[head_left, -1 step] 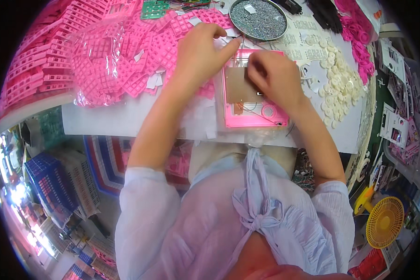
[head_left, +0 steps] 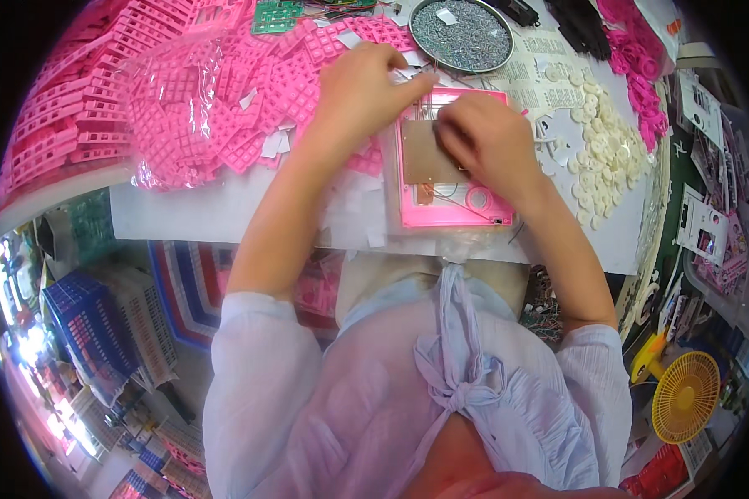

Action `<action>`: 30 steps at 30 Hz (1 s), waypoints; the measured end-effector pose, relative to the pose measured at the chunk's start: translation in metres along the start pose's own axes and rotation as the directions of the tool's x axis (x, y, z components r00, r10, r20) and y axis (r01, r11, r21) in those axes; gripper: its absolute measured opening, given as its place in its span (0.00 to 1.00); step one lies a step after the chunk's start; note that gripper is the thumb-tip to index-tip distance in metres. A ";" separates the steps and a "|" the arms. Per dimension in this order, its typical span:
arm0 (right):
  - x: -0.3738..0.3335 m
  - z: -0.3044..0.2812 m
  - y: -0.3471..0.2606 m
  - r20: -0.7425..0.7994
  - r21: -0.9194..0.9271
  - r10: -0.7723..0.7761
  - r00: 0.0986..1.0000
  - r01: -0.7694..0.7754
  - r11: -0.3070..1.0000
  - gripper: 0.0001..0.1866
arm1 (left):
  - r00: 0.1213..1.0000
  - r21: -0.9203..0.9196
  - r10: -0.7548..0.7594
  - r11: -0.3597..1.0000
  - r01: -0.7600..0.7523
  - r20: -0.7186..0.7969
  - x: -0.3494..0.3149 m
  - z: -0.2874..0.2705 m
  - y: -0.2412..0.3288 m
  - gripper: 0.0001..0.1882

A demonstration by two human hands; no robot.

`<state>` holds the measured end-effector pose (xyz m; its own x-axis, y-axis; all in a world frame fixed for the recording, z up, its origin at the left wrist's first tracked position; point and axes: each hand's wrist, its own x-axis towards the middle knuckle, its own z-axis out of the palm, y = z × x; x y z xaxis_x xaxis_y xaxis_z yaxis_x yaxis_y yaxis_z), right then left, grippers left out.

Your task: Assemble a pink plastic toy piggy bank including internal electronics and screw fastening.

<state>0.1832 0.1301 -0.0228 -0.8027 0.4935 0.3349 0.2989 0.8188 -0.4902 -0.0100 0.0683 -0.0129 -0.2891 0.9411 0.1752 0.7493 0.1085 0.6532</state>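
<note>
In front of me lies a pink plastic case point(head_left: 462, 219), open side up, with wires and small parts inside. A flat brown board point(head_left: 421, 158) covers its middle. My right hand point(head_left: 498, 145) rests over the board's right part with its fingers curled inward; whatever they pinch is hidden. Thin wires point(head_left: 429, 104) run at the case's top end. My left hand point(head_left: 359, 90) is held at the case's upper left, thumb stretched toward those wires, thumb and index finger apart. I see nothing held in it.
Pink grid-like plastic parts point(head_left: 250, 100) are heaped at the left, partly in a clear bag point(head_left: 175, 158). A round tray of small screws point(head_left: 462, 33) stands behind the case. White round pieces point(head_left: 603, 158) lie to the right; a yellow fan point(head_left: 685, 397) is at lower right.
My right hand has shifted slightly left over the board, covering more of a small dark spot there. My left thumb has edged a little to the right.
</note>
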 end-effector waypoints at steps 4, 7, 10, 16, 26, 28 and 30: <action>-0.003 -0.023 0.004 0.207 0.111 -0.243 0.948 0.224 0.968 0.13 | 0.990 -0.030 0.108 0.994 -0.105 0.086 0.009 0.010 -0.001 0.07; 0.004 -0.037 0.015 0.140 0.112 -0.329 0.934 0.316 0.942 0.17 | 0.873 0.162 0.488 0.863 -0.478 -0.020 0.009 0.012 -0.010 0.06; 0.026 -0.032 0.026 -0.120 -0.054 -0.247 0.962 0.242 0.969 0.21 | 0.777 0.303 0.624 0.760 -0.575 -0.089 0.002 0.008 -0.007 0.08; 0.048 -0.020 0.042 0.026 -0.045 -0.308 0.951 0.309 0.950 0.17 | 0.661 0.389 0.741 0.648 -0.655 -0.120 -0.008 -0.005 -0.015 0.11; 0.025 -0.035 0.024 0.098 -0.272 -0.310 0.946 0.325 0.906 0.03 | 0.931 -0.129 0.361 0.927 -0.353 0.050 -0.024 0.008 0.004 0.06; 0.009 -0.035 0.010 0.145 -0.419 -0.186 0.972 0.230 0.878 0.02 | 0.961 -0.144 0.266 0.956 -0.255 0.068 -0.024 0.008 0.006 0.06; -0.001 -0.032 -0.007 0.223 -0.439 -0.177 0.959 0.261 0.860 0.03 | 0.970 -0.139 0.210 0.971 -0.193 0.120 -0.021 0.007 0.011 0.05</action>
<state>0.1983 0.1338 0.0059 -0.9374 0.2631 0.2282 0.2746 0.9614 0.0193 0.0081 0.0521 -0.0145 -0.0513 0.9744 0.2190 0.7005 -0.1212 0.7033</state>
